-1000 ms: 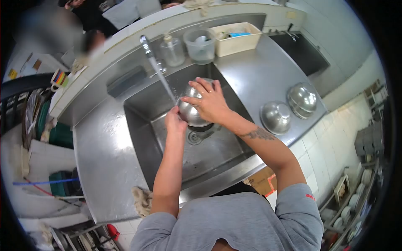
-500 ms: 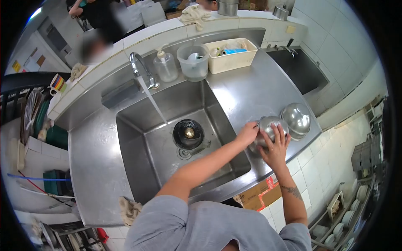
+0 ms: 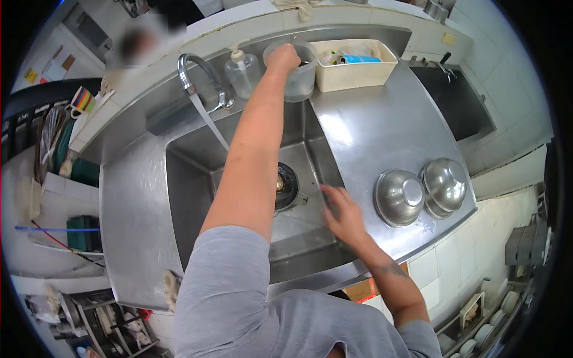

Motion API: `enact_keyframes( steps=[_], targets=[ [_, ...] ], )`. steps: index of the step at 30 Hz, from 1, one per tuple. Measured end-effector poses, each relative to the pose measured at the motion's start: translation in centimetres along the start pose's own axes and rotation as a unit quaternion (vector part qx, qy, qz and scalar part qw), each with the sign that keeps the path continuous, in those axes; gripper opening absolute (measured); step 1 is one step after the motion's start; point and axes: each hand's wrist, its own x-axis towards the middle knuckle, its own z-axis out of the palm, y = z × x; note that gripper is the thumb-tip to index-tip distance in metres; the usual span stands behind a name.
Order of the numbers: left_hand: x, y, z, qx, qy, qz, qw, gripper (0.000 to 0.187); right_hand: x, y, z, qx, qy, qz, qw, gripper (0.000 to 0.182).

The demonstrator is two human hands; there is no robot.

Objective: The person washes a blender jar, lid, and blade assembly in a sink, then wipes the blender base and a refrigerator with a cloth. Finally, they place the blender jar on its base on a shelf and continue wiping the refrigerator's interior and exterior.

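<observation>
My left hand reaches across the sink into the mouth of a translucent plastic tub. Its fingers look curled, but the tips and anything in them are hidden inside. Over the right side of the steel sink, my right hand hangs with fingers apart and nothing in it. Two metal bowls lie upside down side by side on the counter to its right. A black round object with a brass-coloured centre lies in the sink, partly covered by my left forearm.
Water runs from the curved faucet into the sink. A pump bottle stands left of the tub, a cream bin with a blue item right of it. A second sink is at the far right. A cloth hangs at the front left.
Both hands have come off the metal bowl, which now rests upside down on the counter. The left went up to the plastic tub; the right moved left over the sink.
</observation>
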Motion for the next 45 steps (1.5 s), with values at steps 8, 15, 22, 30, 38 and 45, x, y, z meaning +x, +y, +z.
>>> enact_keyframes(
  steps=[8,15,22,30,38,45],
  targets=[
    [-7.2,-6.5,-2.8,-0.408,0.199,-0.024,0.891,0.024,12.9,6.2,12.5,-0.202,0.078,-0.092,0.972,0.037],
    [-18.4,-16.0,-3.5,-0.447,0.053,-0.11,0.886,0.023,15.6,-1.0,14.0,-0.254,0.036,-0.181,0.949,0.04],
    [-26.9,-19.4,-5.5,-0.271,0.199,-0.118,0.934,0.026,22.3,-6.6,17.8,-0.133,0.01,-0.025,0.991,0.062],
    [-24.8,-22.7,3.7,-0.72,0.231,-0.292,0.586,0.035,22.3,-8.5,22.6,0.114,-0.013,0.009,0.993,0.057],
    [-29.4,-22.4,5.3,-0.164,0.038,0.097,0.981,0.018,23.0,-9.6,17.9,-0.07,-0.036,-0.001,0.997,0.047],
    [-26.7,-24.1,-3.2,0.169,0.058,0.46,0.87,0.014,24.5,-5.5,19.7,-0.193,-0.275,-0.02,0.942,0.042]
  ],
)
